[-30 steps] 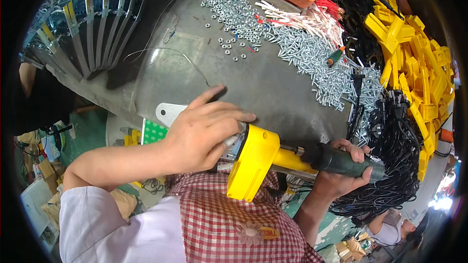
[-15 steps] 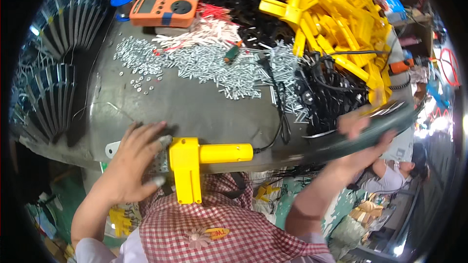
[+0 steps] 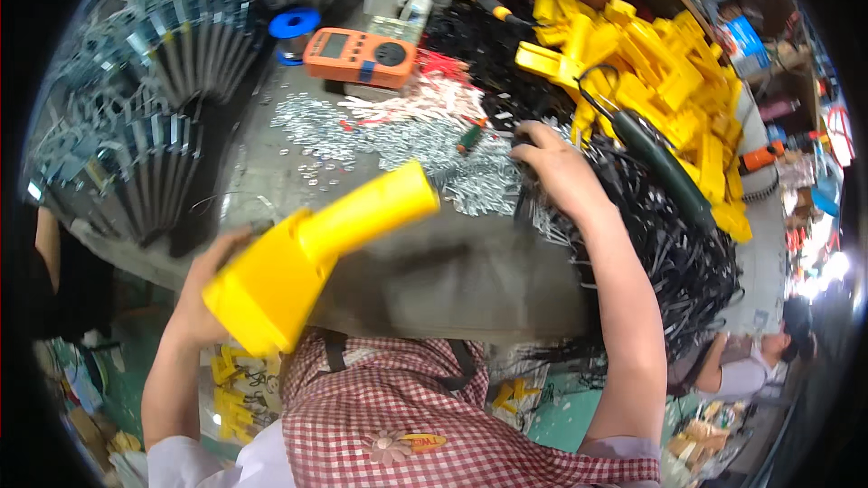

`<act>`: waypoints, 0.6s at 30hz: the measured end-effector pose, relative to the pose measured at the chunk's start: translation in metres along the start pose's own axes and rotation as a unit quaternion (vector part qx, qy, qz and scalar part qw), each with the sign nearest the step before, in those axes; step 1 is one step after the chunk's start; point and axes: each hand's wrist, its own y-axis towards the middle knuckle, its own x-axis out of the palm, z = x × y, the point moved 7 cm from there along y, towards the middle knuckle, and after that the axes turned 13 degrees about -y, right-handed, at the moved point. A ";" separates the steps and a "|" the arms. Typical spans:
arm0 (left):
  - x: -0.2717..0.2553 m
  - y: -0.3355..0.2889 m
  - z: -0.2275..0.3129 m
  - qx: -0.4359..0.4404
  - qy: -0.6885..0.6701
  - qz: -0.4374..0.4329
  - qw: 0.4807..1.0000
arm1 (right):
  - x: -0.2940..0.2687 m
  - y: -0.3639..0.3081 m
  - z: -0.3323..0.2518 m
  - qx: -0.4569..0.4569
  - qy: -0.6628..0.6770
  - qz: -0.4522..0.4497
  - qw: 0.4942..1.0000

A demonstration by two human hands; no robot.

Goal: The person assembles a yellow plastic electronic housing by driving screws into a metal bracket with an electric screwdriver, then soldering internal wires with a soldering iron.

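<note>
My left hand is wrapped round the wide end of a yellow plastic housing, lifted and tilted over the bench's front edge. The tubular end of this housing points up and to the right. Further right, my right hand reaches over the right end of a heap of silver screws, its fingers curled on something dark that I cannot make out. To its right, a long dark green cylindrical tool with a black cord rests against a pile of yellow plastic housings.
An orange multimeter and a blue wire spool stand at the back left. A small green screwdriver lies on the screws. Black cables cover the bench's right side. Fanned metal strips fill the left. Another person sits at far right.
My right hand has let go of the dark green tool and moved left and away to the screws. My left hand has raised and tilted the yellow housing.
</note>
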 end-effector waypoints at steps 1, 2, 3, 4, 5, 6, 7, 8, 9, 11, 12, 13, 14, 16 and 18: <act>-0.009 -0.001 -0.002 0.020 0.060 -0.007 0.998 | 0.000 0.008 0.003 0.009 0.017 0.006 1.000; -0.023 -0.008 -0.015 -0.028 -0.039 0.066 0.997 | -0.004 0.017 0.002 0.001 0.059 0.032 0.998; -0.025 -0.003 -0.022 -0.044 -0.234 0.095 0.967 | -0.017 0.026 -0.004 0.043 0.128 0.102 0.986; -0.037 0.002 -0.028 -0.070 -0.182 0.153 0.969 | -0.020 0.044 -0.012 0.092 0.265 0.104 0.954; -0.048 0.004 -0.035 -0.098 -0.130 0.210 0.964 | -0.016 0.060 -0.021 0.140 0.397 0.099 0.902; -0.050 0.005 -0.039 -0.115 -0.082 0.248 0.958 | -0.025 0.081 -0.030 0.090 0.315 0.137 0.935; -0.050 0.005 -0.039 -0.129 -0.034 0.282 0.950 | -0.023 0.097 -0.037 0.116 0.402 0.133 0.899; -0.046 0.005 -0.023 -0.110 0.058 0.269 0.955 | -0.018 0.115 -0.039 0.115 0.414 0.150 0.890; -0.043 0.000 -0.006 0.029 0.187 0.292 0.937 | -0.013 0.134 -0.041 0.110 0.429 0.167 0.881; -0.036 -0.014 0.003 0.037 0.279 0.300 0.911 | -0.008 0.159 -0.045 0.125 0.404 0.171 0.890; -0.027 -0.016 0.017 0.064 0.302 0.295 0.904 | 0.009 0.169 -0.031 0.114 0.475 0.169 0.856; -0.024 -0.030 0.015 0.059 0.302 0.296 0.904 | 0.017 0.179 -0.018 0.112 0.429 0.152 0.883; -0.021 -0.052 0.013 0.081 0.253 0.291 0.919 | 0.019 0.186 -0.018 0.100 0.417 0.115 0.896; -0.015 -0.096 -0.004 0.080 0.210 0.300 0.927 | 0.012 0.196 -0.030 0.076 0.332 0.102 0.935; -0.009 -0.157 -0.071 -0.097 -0.015 0.439 0.893 | -0.003 0.191 -0.043 0.086 0.223 0.139 0.961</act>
